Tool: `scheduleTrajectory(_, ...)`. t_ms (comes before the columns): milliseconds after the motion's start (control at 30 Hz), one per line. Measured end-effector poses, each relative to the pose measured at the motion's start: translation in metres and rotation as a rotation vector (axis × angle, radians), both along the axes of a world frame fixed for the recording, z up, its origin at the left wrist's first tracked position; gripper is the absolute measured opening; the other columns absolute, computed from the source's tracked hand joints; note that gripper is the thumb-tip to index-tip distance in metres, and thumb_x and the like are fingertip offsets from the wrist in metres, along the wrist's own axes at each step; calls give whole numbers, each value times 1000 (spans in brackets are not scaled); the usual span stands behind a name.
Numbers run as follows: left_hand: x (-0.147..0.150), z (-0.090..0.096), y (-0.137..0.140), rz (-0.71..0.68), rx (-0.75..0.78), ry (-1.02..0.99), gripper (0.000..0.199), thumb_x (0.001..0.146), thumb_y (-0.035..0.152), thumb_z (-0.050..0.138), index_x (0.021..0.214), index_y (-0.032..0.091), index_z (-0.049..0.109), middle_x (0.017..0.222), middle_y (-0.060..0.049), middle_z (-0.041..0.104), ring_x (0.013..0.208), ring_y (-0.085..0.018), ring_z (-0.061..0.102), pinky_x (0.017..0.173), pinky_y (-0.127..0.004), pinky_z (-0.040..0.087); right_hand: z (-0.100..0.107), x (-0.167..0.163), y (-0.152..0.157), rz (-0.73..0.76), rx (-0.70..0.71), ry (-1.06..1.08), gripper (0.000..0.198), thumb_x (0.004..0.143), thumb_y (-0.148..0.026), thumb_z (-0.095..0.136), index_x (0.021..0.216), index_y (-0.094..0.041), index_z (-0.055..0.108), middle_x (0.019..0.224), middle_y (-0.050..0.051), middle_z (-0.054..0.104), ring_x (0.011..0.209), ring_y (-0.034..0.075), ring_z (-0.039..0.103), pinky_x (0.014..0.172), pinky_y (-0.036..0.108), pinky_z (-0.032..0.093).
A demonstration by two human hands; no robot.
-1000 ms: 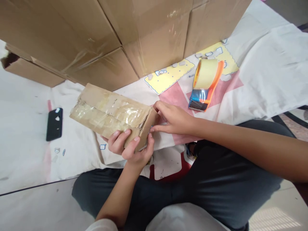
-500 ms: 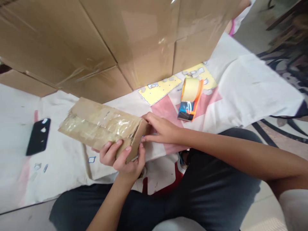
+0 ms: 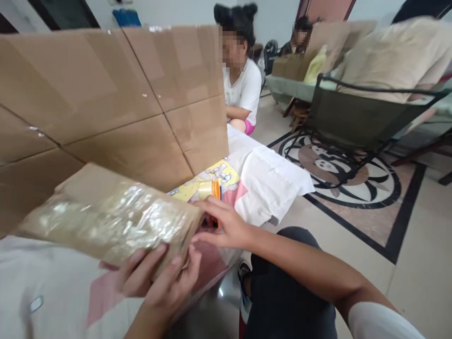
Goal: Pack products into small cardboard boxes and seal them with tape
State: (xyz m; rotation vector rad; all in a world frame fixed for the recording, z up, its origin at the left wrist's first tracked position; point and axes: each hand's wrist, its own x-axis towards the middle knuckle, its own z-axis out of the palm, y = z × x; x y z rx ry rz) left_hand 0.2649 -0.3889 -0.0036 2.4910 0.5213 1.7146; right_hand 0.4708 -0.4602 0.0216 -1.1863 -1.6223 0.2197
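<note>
A long brown cardboard box point(image 3: 116, 214), its top covered in shiny clear tape, tilts above the cloth-covered table. My left hand point(image 3: 162, 273) grips its near side close to the right end, fingers bent over the edge. At that same end my right hand point(image 3: 222, 221) pinches the box's end face, thumb below and fingers above; whether a flap or tape is between them I cannot make out. Just behind the right hand, partly hidden by it, lies an orange tape dispenser point(image 3: 215, 189) with a pale roll.
A wall of stacked cardboard boxes point(image 3: 130, 117) rises behind the table. Beyond it sits a person in a white top point(image 3: 245, 87). To the right are a dark folding chair point(image 3: 349, 127) with someone in it, and another person point(image 3: 298, 40) farther back. White cloth point(image 3: 271, 179) hangs over the table edge.
The view has swung up and to the right, bringing the room and other people into sight. The box appears larger and closer, with both hands still at its right end. The phone is out of view.
</note>
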Motion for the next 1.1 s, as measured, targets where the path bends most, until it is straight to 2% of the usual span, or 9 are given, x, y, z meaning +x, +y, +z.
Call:
scheduleTrajectory(100,82,43,-14,-69,368,-28,59,56,11,87,101,31,54,107,-4,58,126,-29,47,121,-55,29,11,53,-24,-185,170,92,46,83,-61,71,101,-19,65,83,3,54,73,18,53,66,32,49)
scheduleTrajectory(233,200,77,-31,-305,297,-16,50,77,7,67,118,28,48,128,-7,54,137,-26,43,122,-56,26,12,134,-56,-492,187,197,40,81,-56,75,100,-22,64,88,2,54,74,18,51,67,32,47)
scheduleTrajectory(333,280,74,-28,-475,227,108,54,83,7,55,133,22,40,132,-11,54,146,-29,34,125,-62,12,-4,187,-69,-700,114,309,47,82,-56,71,111,-21,60,92,3,55,73,17,50,66,31,47)
scheduleTrajectory(467,343,37,-9,-537,-24,354,55,83,11,57,135,19,39,135,-15,53,147,-30,33,125,-59,17,-40,230,-64,-814,-9,368,44,82,-55,68,103,-17,63,89,4,56,75,18,51,68,31,47)
scheduleTrajectory(600,359,2,7,-437,-165,425,48,82,12,60,127,17,45,133,-17,53,147,-30,34,124,-56,24,-67,238,-46,-865,-104,414,56,77,-54,69,117,-15,62,109,12,60,89,23,57,77,35,52)
scheduleTrajectory(733,370,-1,23,-336,-200,445,46,85,12,57,129,16,45,139,-18,50,153,-30,22,125,-54,23,-79,228,-27,-996,-120,462,74,81,-55,64,138,-11,47,129,20,52,88,21,58,82,36,53)
scheduleTrajectory(900,393,36,42,-133,-306,476,51,83,6,57,132,11,47,151,-26,40,155,-40,14,121,-69,13,-83,221,-19,-1048,-229,404,70,78,-58,61,131,-12,49,119,18,61,74,20,58,81,39,53)
scheduleTrajectory(1000,379,70,43,-53,-337,500,49,87,6,53,135,13,50,148,-26,46,148,-39,34,116,-65,29,-79,216,-27,-1022,-244,381,66,79,-61,55,126,-15,49,107,14,63,75,23,61,73,38,53)
scheduleTrajectory(1100,326,99,43,-46,-293,537,52,90,11,53,141,21,50,137,-19,59,130,-31,57,103,-47,48,-75,217,-34,-961,-269,375,61,79,-65,51,121,-20,48,98,10,63,74,25,63,63,38,52)
